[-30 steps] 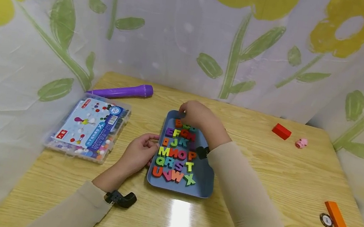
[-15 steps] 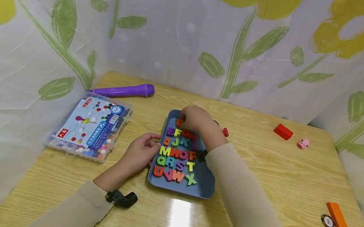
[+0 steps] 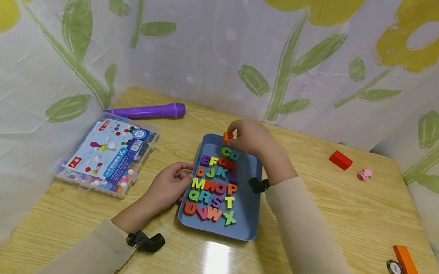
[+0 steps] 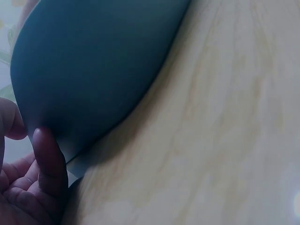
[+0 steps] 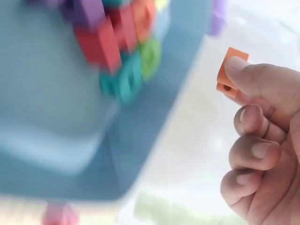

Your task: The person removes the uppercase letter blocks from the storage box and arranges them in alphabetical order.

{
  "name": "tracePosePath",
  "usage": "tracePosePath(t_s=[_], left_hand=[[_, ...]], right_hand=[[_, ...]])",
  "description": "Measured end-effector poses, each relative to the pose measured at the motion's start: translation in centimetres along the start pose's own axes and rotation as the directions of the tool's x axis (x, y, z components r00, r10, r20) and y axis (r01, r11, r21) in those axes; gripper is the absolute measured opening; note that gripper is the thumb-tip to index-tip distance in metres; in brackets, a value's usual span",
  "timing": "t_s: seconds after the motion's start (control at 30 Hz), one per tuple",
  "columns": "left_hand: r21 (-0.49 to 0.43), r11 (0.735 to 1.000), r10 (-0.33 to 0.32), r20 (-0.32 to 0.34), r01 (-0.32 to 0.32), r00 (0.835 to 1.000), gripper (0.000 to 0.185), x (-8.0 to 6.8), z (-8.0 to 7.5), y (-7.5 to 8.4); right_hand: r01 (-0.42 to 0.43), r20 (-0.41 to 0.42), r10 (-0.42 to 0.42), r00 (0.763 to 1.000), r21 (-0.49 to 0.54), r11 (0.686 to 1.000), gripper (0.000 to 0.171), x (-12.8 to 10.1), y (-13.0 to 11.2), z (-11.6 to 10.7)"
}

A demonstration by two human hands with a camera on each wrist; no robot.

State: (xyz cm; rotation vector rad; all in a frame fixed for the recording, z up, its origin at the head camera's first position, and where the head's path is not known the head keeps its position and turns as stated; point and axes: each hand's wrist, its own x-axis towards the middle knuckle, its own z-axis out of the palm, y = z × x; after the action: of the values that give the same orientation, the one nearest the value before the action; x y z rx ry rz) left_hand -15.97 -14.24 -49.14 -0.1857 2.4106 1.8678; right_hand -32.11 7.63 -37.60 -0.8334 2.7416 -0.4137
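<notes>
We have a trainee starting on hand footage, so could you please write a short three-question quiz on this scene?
1. True or false: the right hand pinches an orange letter.
2. What does the left hand touch? A) the purple pen B) the blue tray C) the red block
3. Which letter lies at the right end of the tray's nearest row?

Key
1. True: the letter sits between the fingers, above the tray's far end.
2. B: it rests at the tray's left edge.
3. The green X.
</notes>
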Motion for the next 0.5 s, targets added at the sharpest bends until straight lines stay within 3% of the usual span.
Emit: tracePosePath(t_s=[0.23,0.5], left_hand=[[0.015,1.000,-0.010,-0.010,0.010,1.000,0.037,0.1,0.1,0.0],[0.017,1.000,-0.012,0.000,0.012,1.000,0.038,0.0,0.1,0.3]], right_hand=[[-0.139,-0.072,0.144,0.987,0.076,0.987,0.035,-4.2,6.3,-2.5],[-0.252,-0.013,0.254,0.967,0.070,0.965,0.036,-7.3,12.5,-0.4]])
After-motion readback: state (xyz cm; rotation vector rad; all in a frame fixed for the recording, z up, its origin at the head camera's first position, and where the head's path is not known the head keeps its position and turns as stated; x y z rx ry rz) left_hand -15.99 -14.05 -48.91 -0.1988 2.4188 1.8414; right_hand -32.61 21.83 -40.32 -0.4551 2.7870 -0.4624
